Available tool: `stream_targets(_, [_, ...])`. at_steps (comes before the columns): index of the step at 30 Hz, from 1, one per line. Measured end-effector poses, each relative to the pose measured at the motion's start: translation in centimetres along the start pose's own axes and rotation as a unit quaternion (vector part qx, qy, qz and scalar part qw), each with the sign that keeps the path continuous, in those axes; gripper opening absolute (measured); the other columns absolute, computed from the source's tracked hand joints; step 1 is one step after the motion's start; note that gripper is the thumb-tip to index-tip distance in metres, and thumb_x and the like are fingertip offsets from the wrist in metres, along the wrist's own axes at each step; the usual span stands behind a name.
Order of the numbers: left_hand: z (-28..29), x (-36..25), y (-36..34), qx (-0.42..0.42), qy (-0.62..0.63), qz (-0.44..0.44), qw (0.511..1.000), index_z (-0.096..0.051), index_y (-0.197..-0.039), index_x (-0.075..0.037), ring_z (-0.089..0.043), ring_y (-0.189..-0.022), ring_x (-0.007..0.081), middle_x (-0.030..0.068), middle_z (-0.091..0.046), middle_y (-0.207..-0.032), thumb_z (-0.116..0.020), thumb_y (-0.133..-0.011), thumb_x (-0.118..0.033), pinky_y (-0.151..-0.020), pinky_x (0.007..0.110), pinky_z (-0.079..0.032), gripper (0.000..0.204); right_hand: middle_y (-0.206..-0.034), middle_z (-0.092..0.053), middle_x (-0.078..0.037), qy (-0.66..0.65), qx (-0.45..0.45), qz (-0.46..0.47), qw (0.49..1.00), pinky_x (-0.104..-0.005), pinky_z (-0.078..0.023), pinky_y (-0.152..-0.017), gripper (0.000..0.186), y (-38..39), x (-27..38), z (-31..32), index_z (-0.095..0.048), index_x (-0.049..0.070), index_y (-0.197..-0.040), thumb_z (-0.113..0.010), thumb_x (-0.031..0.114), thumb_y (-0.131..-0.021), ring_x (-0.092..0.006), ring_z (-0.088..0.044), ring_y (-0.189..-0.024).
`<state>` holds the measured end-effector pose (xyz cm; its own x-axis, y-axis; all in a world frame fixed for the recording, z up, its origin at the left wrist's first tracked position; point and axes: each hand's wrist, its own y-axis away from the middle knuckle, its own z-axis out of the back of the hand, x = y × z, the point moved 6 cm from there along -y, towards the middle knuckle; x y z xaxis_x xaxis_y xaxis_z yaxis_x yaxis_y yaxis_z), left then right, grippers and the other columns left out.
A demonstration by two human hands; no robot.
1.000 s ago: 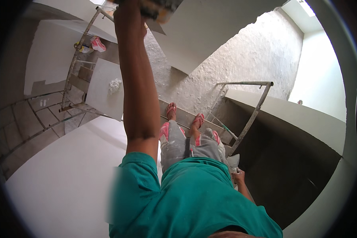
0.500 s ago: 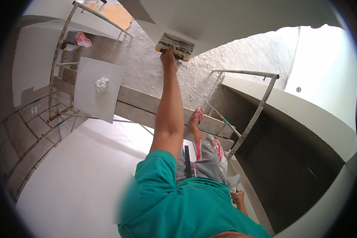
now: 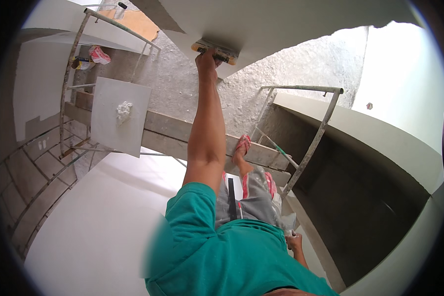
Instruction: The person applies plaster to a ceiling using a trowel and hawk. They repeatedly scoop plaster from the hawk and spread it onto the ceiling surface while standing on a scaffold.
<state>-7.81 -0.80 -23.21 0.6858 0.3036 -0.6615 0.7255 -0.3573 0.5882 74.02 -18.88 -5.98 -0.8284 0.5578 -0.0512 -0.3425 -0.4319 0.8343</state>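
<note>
My left hand (image 3: 207, 60) is raised at arm's length and closed round a wide putty knife (image 3: 228, 54) with yellow-orange ends. Its blade lies against the smooth grey-white surface (image 3: 281, 29) overhead, now seen almost edge-on. Low beside my hip, my right hand (image 3: 294, 240) is closed on a small grey flat-bladed tool (image 3: 289, 220), whose handle is mostly hidden. A lump of white putty (image 3: 124, 112) sits on a square white board (image 3: 106, 130) to the left, out of reach of both hands.
Worn metal frames (image 3: 70, 79) (image 3: 325, 116) stand at either side of wooden planks (image 3: 175, 126), where my sandalled foot (image 3: 241, 148) rests. A red-and-white bag (image 3: 99, 55) lies at the far left. Rough plaster wall (image 3: 311, 61) rises ahead; a dark recess (image 3: 365, 207) is at right.
My left hand and the putty knife have moved slightly up and away along the overhead surface, and the blade has tipped flatter. My right hand stays by my hip.
</note>
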Motion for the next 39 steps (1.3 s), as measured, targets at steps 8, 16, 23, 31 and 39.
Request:
stream_targets(8, [-8.7, -12.3, 9.3, 0.003, -0.084, -0.072, 0.994, -0.056, -0.082, 0.002, -0.054, -0.049, 0.0142, 0.0088, -0.058, -0.065, -0.062, -0.078, -0.012, -0.049, 0.026, -0.045, 0.016, -0.061, -0.057, -0.005, -0.027, 0.009, 0.077, 0.997, -0.0300, -0.041, -0.044, 0.010, 0.6, 3.7, 0.3, -0.060, 0.000, -0.077, -0.067, 0.001, -0.071, -0.0138, -0.053, -0.050])
stream_targets(16, [-6.2, -16.7, 17.4, 0.011, -0.019, -0.141, 0.990, -0.056, -0.105, 0.002, -0.059, -0.067, 0.0148, 0.0082, -0.061, -0.089, -0.064, -0.076, -0.012, -0.055, 0.027, -0.048, 0.033, -0.059, -0.055, -0.004, -0.062, 0.023, 0.061, 0.996, -0.0298, -0.041, -0.044, 0.006, -1.4, 2.4, 0.0, -0.058, 0.001, -0.074, -0.064, 0.002, -0.072, -0.0135, -0.053, -0.049])
stream_targets(23, [4.4, 1.0, 5.2, -0.037, -0.055, 0.010, 0.998, -0.050, -0.114, 0.003, -0.062, -0.079, 0.0207, 0.0110, -0.059, -0.098, -0.059, -0.079, -0.008, -0.055, 0.031, -0.050, 0.037, -0.059, -0.057, -0.006, -0.007, 0.007, 0.010, 1.000, -0.0306, -0.041, -0.044, 0.009, -0.6, 1.5, 0.5, -0.059, 0.000, -0.073, -0.067, 0.000, -0.069, -0.0147, -0.054, -0.050])
stream_targets(31, [3.0, 3.0, -1.0, -0.071, 0.021, 0.004, 0.997, -0.049, -0.108, 0.007, -0.059, -0.070, 0.0184, 0.0131, -0.059, -0.092, -0.064, -0.077, -0.011, -0.057, 0.029, -0.049, 0.040, -0.059, -0.056, -0.005, -0.034, 0.002, -0.016, 0.999, -0.0311, -0.041, -0.044, 0.012, 0.7, -1.4, 0.2, -0.058, 0.000, -0.071, -0.069, -0.004, -0.069, -0.0149, -0.053, -0.049])
stream_targets(39, [-1.0, -2.4, 2.4, -0.037, 0.001, -0.034, 0.999, -0.054, -0.097, 0.003, -0.057, -0.061, 0.0135, 0.0086, -0.059, -0.080, -0.059, -0.081, -0.010, -0.050, 0.025, -0.044, 0.022, -0.061, -0.057, -0.006, -0.033, -0.005, 0.018, 0.999, -0.0305, -0.042, -0.044, 0.013, 1.1, 1.9, -0.1, -0.061, -0.002, -0.080, -0.069, -0.003, -0.071, -0.0141, -0.054, -0.051])
